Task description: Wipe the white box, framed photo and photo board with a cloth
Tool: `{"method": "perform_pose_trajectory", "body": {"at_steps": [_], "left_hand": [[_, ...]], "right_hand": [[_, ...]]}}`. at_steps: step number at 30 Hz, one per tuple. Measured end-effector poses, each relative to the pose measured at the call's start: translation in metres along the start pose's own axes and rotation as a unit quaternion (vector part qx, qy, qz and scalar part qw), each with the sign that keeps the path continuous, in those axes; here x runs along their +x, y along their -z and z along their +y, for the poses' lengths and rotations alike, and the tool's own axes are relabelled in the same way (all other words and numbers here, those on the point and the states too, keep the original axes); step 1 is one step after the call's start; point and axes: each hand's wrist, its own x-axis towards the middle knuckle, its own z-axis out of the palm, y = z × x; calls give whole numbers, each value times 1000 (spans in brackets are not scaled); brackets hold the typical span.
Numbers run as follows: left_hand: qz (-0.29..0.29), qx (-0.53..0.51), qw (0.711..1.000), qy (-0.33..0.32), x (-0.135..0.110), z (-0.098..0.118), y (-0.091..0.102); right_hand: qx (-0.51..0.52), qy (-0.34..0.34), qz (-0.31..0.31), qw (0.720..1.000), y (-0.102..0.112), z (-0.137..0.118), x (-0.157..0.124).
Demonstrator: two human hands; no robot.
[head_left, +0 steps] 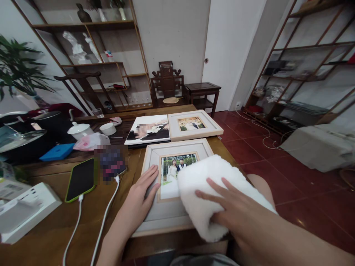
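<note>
The brown wooden worktop (pixel 47 240) carries a broad, pale wooden picture frame with a white recessed mat (pixel 170 212), which lies flat near the person. Work on this near frame looks to be under way; how much of its surface is done and how much is left cannot be told. It appears whole, with squared edges and no evident mark on the part that shows; whether it is glazed is unclear. A thick, fluffy white cloth (pixel 213 170) lies bunched over its right side. Just beyond the near frame sit a second pale wooden frame with a white mat (pixel 194 133) and, to that one's left, a borderless black-and-white print (pixel 149 131); neither is being touched, and whether either is finished does not show. The right hand (pixel 227 201) holds the cloth against the near frame, fingers spread over it. The left hand (pixel 138 195) rests flat on the near frame's left side, fingers together, gripping nothing. Inside the near frame, a colour photograph of two people outdoors (pixel 170 173) is partly hidden by the cloth. Left of the near frame, well apart, lies a black phone in a lime-green case (pixel 81 180).
</note>
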Motion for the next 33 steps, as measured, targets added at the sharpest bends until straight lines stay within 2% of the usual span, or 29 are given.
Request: {"method": "perform_pose_trajectory", "body": {"at_steps": [5, 8, 11, 14, 17, 21, 25, 28, 33], "left_hand": [[-1, -3, 1000, 7, 0, 1, 0], [3, -5, 1000, 9, 0, 2, -1], [6, -2, 1000, 12, 0, 2, -2], [5, 1, 1000, 15, 0, 2, -3], [3, 2, 1000, 15, -1, 1, -4], [5, 5, 1000, 12, 0, -1, -6], [2, 6, 1000, -1, 1, -2, -5], [-2, 5, 1000, -10, 2, -1, -3], [-13, 12, 1000, -10, 0, 1, 0]], "right_hand": [[-54, -32, 36, 997, 24, 28, 37], [-80, -41, 69, 994, 27, 47, 63], [-110, -52, 64, 990, 25, 48, 73], [-124, -60, 37, 990, 21, 30, 62], [-103, -36, -1, 994, 9, 1, 33], [-79, 34, 30, 996, -12, -28, -1], [-64, 43, 32, 996, -18, -37, -3], [-66, 8, 38, 997, -13, -25, 14], [-111, -61, 132, 983, 8, 30, 59]]}}
